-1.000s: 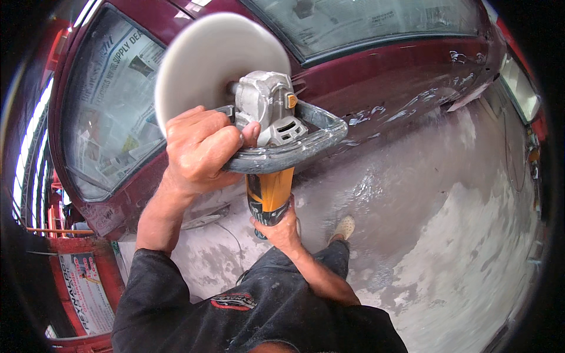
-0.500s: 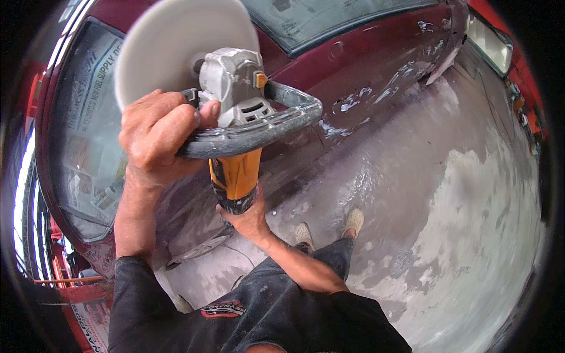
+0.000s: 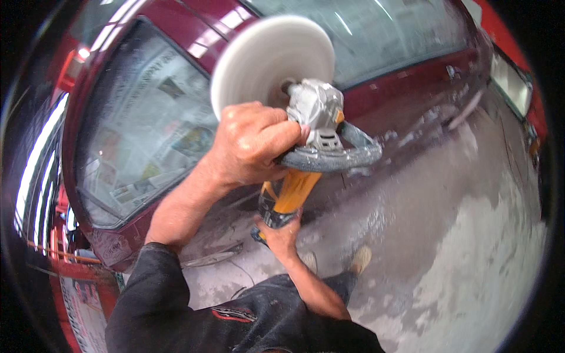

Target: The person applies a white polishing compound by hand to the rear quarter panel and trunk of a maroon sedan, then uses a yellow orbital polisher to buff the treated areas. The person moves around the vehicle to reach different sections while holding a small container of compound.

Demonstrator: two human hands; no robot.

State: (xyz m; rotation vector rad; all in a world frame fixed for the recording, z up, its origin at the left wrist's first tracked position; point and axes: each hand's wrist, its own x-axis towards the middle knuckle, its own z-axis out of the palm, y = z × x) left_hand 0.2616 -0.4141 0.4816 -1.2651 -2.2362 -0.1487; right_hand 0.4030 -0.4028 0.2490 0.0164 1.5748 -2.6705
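A car polisher with a yellow body (image 3: 297, 189) and grey metal head (image 3: 318, 106) is held up in front of me by both hands. My left hand (image 3: 250, 141) is wrapped round the left side of its dark loop handle (image 3: 353, 156). Lower down, my right hand (image 3: 281, 235) grips the black rear end of the body. The round white pad (image 3: 273, 62) is smeared by spinning. It faces the dark red car (image 3: 406, 88); whether it touches the paint, I cannot tell. White smears of compound mark the door.
Newspaper (image 3: 170, 88) shows behind the car's left window, and the other window (image 3: 376, 35) is covered in a pale film. Underfoot is a wet, patchy concrete floor (image 3: 471, 259). A cable lies near my legs. A pale panel (image 3: 511, 82) stands at the far right.
The polisher and both hands have moved to the right and somewhat lower in view. More of the window on the left shows. My grip on the tool is the same.
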